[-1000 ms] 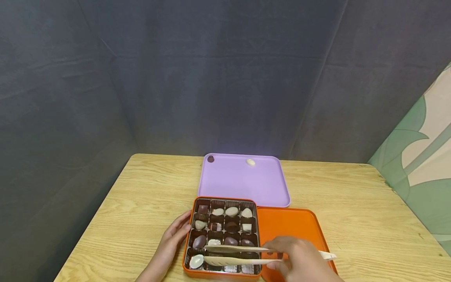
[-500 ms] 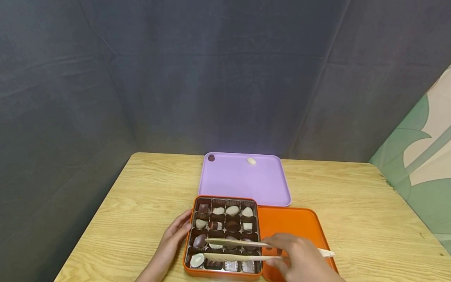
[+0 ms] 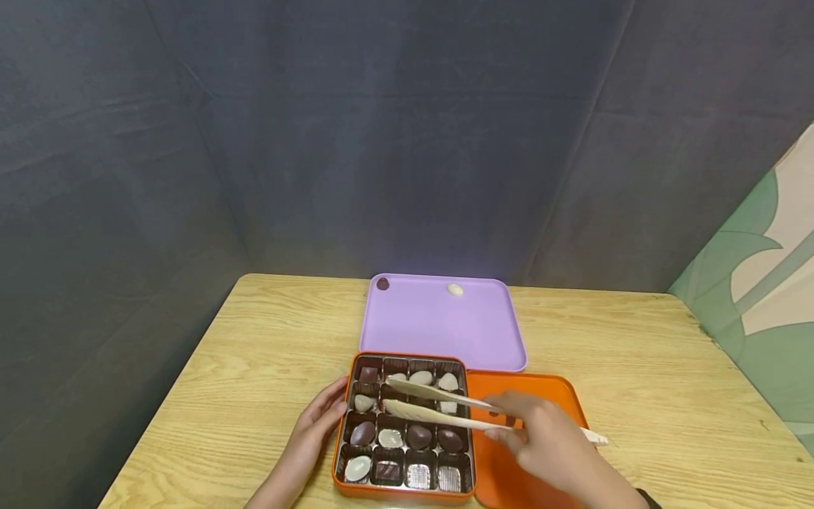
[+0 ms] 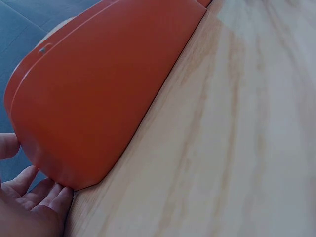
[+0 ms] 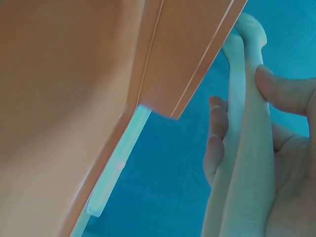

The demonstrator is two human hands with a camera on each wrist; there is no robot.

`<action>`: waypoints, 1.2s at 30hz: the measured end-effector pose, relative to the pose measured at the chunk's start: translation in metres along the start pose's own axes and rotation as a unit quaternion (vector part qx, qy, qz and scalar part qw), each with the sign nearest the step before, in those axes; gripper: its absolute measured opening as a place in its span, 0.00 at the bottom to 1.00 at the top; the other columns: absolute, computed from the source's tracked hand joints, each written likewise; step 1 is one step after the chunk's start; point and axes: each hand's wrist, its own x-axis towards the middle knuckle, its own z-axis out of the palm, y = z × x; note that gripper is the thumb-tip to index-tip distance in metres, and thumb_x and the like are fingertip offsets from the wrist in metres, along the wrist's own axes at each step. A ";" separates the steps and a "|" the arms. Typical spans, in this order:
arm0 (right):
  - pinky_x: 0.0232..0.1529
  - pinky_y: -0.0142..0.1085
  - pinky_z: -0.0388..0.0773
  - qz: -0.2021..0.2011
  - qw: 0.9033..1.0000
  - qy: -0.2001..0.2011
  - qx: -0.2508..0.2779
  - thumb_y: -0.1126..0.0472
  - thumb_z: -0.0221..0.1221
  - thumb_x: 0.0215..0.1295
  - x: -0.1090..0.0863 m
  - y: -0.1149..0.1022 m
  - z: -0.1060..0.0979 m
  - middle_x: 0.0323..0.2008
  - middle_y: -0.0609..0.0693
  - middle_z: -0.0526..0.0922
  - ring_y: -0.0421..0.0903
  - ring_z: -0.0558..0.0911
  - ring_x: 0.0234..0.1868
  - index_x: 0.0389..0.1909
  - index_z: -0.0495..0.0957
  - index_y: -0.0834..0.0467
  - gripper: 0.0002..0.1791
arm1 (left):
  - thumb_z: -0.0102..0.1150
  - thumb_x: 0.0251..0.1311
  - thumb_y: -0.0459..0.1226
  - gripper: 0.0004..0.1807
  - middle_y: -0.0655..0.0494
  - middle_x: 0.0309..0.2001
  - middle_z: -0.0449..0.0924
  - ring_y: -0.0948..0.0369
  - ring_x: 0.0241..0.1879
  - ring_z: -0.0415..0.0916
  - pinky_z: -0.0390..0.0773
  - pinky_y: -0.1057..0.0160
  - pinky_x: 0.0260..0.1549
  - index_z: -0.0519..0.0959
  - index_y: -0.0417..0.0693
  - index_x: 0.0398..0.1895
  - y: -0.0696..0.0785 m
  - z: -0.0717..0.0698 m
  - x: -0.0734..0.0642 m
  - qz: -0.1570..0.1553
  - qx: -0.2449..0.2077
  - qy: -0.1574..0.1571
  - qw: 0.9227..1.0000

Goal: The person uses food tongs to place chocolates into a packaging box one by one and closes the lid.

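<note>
An orange square tin (image 3: 403, 493) holds a divided tray of dark and white chocolates. At the tin's left side, my left hand (image 3: 307, 431) rests its fingertips on the wall; the left wrist view shows those fingers (image 4: 59, 200) low on the orange wall (image 4: 98, 98). My right hand (image 3: 550, 435) grips a pair of wooden tongs (image 3: 432, 414), thumb on one arm and fingers on the other (image 5: 247, 163). The tongs' spread tips reach left over the tin's two back rows, hiding some chocolates there. No chocolate shows between the tips.
An orange lid (image 3: 521, 387) lies against the tin's right side, under my right hand. Behind the tin, a purple tray (image 3: 439, 325) bears a round dark chocolate (image 3: 383, 283) and a white oval one (image 3: 455, 290). All stand on a wooden table (image 3: 254, 353) before a dark curtain.
My right hand has moved the tongs away from me, from over the tin's front rows to its back rows, with their tips still apart. My left hand stays at the tin's side.
</note>
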 end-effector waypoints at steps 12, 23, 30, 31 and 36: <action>0.24 0.31 0.70 -0.003 0.998 0.049 -0.036 0.58 0.63 0.47 0.045 0.038 -0.008 0.29 0.42 0.76 0.38 0.71 0.24 0.42 0.77 0.56 0.18 | 0.48 0.58 0.40 0.23 0.57 0.59 0.61 0.64 0.58 0.57 0.60 0.71 0.52 0.63 0.53 0.58 -0.002 0.001 0.001 0.005 -0.007 0.003 1.000; 0.14 0.29 0.68 0.100 0.994 0.035 -0.027 0.59 0.61 0.47 0.086 0.091 0.004 0.27 0.54 0.74 0.42 0.68 0.17 0.43 0.74 0.66 0.22 | 0.49 0.57 0.42 0.25 0.57 0.60 0.60 0.63 0.58 0.56 0.60 0.71 0.51 0.62 0.53 0.59 -0.001 0.001 -0.001 -0.003 -0.003 0.000 1.000; 0.24 0.36 0.74 0.125 0.991 0.031 -0.035 0.57 0.59 0.51 0.100 0.111 0.009 0.37 0.61 0.75 0.48 0.71 0.25 0.48 0.69 0.68 0.25 | 0.49 0.57 0.42 0.25 0.57 0.59 0.60 0.64 0.58 0.56 0.60 0.72 0.51 0.62 0.52 0.59 -0.003 0.001 0.000 -0.005 -0.008 0.001 1.000; 0.25 0.38 0.75 0.129 0.991 0.030 -0.035 0.57 0.59 0.51 0.102 0.113 0.010 0.38 0.61 0.75 0.49 0.72 0.26 0.48 0.69 0.68 0.25 | 0.49 0.57 0.42 0.25 0.57 0.59 0.60 0.64 0.58 0.56 0.60 0.72 0.51 0.62 0.52 0.59 -0.003 0.001 0.000 -0.004 -0.008 0.002 1.000; 0.30 0.41 0.77 0.154 0.987 0.025 -0.028 0.57 0.59 0.53 0.110 0.118 0.012 0.39 0.62 0.74 0.50 0.73 0.28 0.51 0.67 0.67 0.27 | 0.49 0.57 0.42 0.25 0.57 0.59 0.60 0.64 0.58 0.57 0.60 0.72 0.51 0.62 0.51 0.59 -0.003 0.001 0.000 0.000 -0.008 0.003 1.000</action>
